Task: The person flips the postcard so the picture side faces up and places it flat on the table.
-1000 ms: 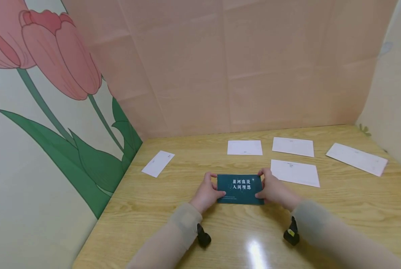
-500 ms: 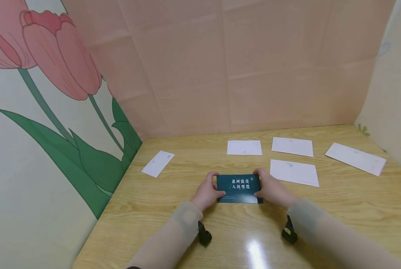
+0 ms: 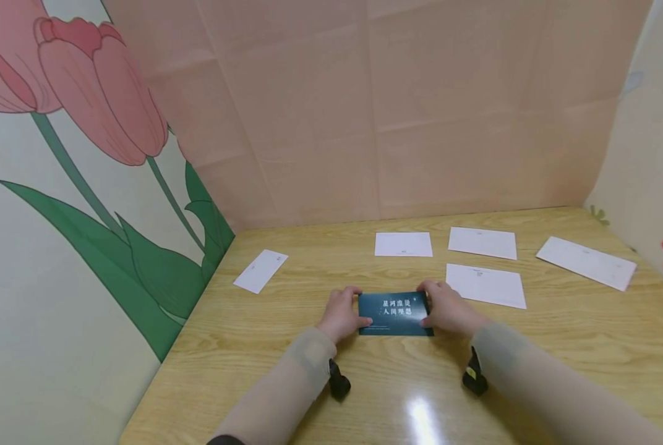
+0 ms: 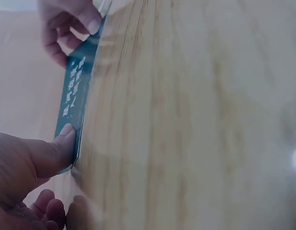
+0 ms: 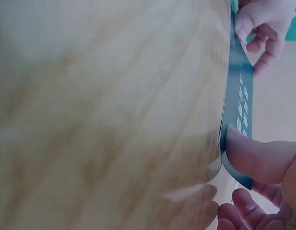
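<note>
A pale wooden bench (image 3: 576, 346) carries everything, with a creased pink sheet (image 3: 448, 123) rising along its back edge. Two pale sleeves, the left (image 3: 281, 389) and the right (image 3: 565, 383), reach in from the front edge. The longest white card (image 3: 586, 263) lies askew toward the back right corner; a second white card (image 3: 486, 285) lies just behind the right hand (image 3: 451, 309), two others (image 3: 482, 242) (image 3: 403, 244) near the back edge, and the smallest (image 3: 258, 271) slants near the left edge. Around the bench's middle, a dark green card (image 3: 396, 319) spans both hands, its long lower side close to the wood; contact there is unclear. The left hand (image 3: 339, 315) pinches one end and the right hand the other, each thumb on the face bearing white lettering (image 3: 398, 307).
</note>
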`<state>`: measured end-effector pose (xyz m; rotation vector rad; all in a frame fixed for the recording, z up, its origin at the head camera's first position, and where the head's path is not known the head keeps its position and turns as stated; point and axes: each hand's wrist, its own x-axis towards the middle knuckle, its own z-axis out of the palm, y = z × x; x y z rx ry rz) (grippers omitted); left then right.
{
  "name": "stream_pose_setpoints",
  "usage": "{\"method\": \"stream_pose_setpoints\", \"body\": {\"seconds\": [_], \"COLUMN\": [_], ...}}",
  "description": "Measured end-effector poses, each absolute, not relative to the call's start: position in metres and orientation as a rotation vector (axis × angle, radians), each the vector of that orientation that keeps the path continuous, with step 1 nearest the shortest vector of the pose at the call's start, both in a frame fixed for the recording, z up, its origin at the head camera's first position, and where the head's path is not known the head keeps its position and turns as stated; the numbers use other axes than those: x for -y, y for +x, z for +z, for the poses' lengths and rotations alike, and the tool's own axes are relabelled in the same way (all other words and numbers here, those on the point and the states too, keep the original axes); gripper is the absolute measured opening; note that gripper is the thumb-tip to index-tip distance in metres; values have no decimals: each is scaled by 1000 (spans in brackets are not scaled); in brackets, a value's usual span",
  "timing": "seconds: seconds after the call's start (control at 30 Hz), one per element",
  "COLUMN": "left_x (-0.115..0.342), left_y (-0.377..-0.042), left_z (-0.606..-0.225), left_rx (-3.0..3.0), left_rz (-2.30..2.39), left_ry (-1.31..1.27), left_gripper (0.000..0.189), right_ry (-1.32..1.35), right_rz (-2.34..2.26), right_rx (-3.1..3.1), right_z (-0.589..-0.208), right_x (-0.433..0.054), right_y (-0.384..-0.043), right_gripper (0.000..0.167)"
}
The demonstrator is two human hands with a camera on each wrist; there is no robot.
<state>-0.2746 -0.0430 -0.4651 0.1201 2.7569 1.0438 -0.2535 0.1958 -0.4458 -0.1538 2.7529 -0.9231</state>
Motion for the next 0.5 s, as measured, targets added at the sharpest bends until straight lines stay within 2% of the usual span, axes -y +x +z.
{"method": "stream_pose_setpoints", "body": {"seconds": [0.5], "left_x": [47], "left_y": [-276], "left_z": [-462], "left_rx": [-2767], "left_rz": [773], "left_ry": [211], "left_gripper": [69], "right_ry": [-185], "right_rz": [-782], "right_rx": [-2746], "right_z": [-447], "right_x": [-201], "right_y": [-257], "right_gripper": [72]}}
